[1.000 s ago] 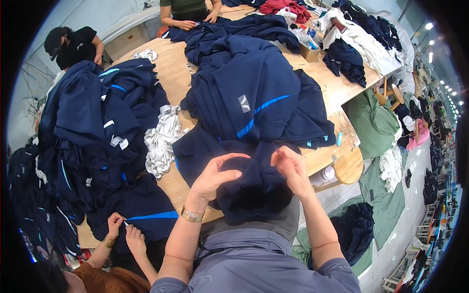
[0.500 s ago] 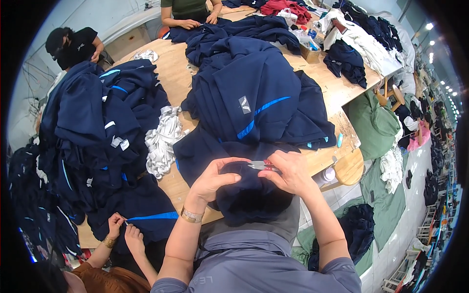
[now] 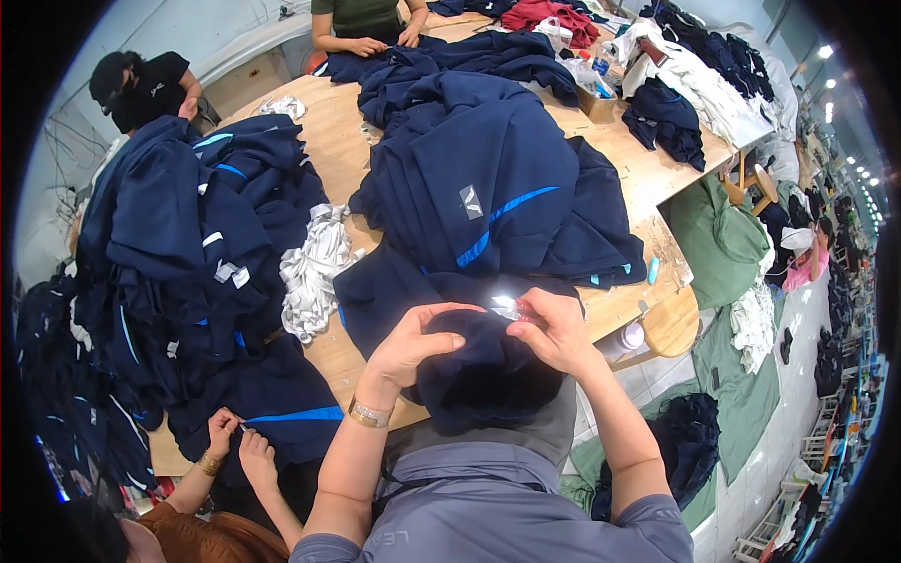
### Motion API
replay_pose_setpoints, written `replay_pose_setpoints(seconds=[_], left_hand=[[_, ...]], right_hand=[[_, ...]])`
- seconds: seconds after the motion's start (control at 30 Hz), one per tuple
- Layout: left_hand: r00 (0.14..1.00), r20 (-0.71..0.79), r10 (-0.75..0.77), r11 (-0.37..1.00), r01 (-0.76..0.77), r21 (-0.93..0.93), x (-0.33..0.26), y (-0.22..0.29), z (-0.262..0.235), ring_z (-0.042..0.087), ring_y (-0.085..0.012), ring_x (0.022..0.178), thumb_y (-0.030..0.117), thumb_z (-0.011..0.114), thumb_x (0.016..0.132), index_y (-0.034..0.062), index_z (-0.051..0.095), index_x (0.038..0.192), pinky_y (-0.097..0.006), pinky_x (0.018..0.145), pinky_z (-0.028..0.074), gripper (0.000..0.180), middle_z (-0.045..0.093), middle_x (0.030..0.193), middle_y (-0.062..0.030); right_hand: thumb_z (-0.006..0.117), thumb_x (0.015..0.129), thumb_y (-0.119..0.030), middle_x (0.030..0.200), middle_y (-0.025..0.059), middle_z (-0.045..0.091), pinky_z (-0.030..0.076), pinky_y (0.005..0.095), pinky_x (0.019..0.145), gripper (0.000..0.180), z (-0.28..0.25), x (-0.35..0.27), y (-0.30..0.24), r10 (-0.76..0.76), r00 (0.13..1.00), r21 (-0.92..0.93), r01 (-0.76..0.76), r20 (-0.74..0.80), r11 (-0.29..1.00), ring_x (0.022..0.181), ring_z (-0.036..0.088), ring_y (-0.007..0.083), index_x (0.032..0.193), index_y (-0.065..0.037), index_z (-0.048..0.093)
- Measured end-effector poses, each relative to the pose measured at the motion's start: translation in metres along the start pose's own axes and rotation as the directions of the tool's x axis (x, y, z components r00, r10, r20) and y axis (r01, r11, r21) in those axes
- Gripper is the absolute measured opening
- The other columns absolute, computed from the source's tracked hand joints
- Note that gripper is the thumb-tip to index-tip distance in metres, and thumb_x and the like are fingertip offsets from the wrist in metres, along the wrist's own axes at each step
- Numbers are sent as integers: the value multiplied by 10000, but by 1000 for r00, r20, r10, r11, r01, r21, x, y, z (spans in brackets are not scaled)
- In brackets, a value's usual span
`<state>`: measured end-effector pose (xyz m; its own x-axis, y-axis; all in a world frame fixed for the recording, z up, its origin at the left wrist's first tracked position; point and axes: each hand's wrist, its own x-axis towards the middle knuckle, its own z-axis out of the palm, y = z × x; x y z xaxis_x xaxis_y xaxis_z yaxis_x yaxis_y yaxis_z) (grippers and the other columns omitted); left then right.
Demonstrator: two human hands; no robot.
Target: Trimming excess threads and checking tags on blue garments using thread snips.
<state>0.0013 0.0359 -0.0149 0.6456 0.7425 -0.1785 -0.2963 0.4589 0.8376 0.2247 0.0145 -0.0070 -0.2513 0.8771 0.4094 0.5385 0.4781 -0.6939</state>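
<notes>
My left hand (image 3: 413, 345) pinches the bunched fabric of a navy garment (image 3: 483, 371) that I hold up over the near edge of the wooden table (image 3: 338, 141). My right hand (image 3: 554, 330) grips the same garment from the right and also holds a small shiny metal tool (image 3: 507, 306), probably thread snips, at the fabric's top fold. Both hands sit close together, a few fingers' width apart. The garment hangs down toward my grey shirt.
A tall pile of navy garments with blue stripes (image 3: 488, 188) lies just beyond my hands. Another navy heap (image 3: 188, 244) fills the left, with white pieces (image 3: 314, 267) between. Another person's hands (image 3: 239, 446) work at lower left; two people sit at the far end.
My hands have drawn together on the garment and lifted it slightly; the shiny tool now shows in my right hand at the fold. The hands at lower left shifted a little.
</notes>
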Motion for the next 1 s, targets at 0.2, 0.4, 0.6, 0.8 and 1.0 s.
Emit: replay_pose_setpoints(seconds=[0.2, 0.4, 0.6, 0.8, 1.0], left_hand=[[1000, -6, 13, 1000, -13, 18, -1, 0, -1, 600, -112, 920, 14, 623, 732, -73, 570, 1116, -224, 879, 444, 398, 632, 1027, -93], [999, -40, 36, 993, -31, 116, 5, -2, 5, 580, -92, 902, -10, 590, 773, -42, 573, 1127, -220, 827, 465, 356, 619, 1033, -66], [991, -98, 94, 974, -72, 213, 4, -4, 8, 576, -66, 851, -20, 646, 740, -25, 594, 1088, -186, 752, 446, 352, 635, 953, -28], [936, -10, 352, 495, -177, 851, 2, -1, 9, 566, -90, 863, 61, 569, 826, -26, 591, 1054, -237, 763, 453, 245, 636, 935, -55], [975, -89, 201, 850, -129, 510, 5, -6, 4, 553, -85, 842, 88, 542, 852, -21, 592, 992, -242, 761, 446, 184, 633, 918, -64]], right_hand=[[685, 779, -365, 608, 86, 507, 397, 314, 493, 356, -3, 1, 1, -85, 995, -131, 91, 53, 987, 526, 524, 259, 787, -39, 542], [792, 657, -149, 759, 58, 640, 462, 253, 537, 372, 9, 8, -26, -65, 994, 146, 78, -86, 986, 569, 609, 185, 963, -40, 609], [658, 741, -12, 667, 71, 594, 449, 269, 516, 142, 23, 9, -15, -71, 995, 39, 74, -77, 997, 554, 601, 170, 862, -48, 594], [565, 916, -185, 544, -83, 415, 270, 213, 393, 145, 19, 17, -9, 403, 859, 783, -476, 316, 400, 437, 354, 10, 872, -51, 533], [567, 914, -209, 530, -65, 366, 221, 200, 396, 173, 19, 20, -11, 426, 866, 886, -391, 262, 249, 411, 302, 20, 860, -50, 524]])
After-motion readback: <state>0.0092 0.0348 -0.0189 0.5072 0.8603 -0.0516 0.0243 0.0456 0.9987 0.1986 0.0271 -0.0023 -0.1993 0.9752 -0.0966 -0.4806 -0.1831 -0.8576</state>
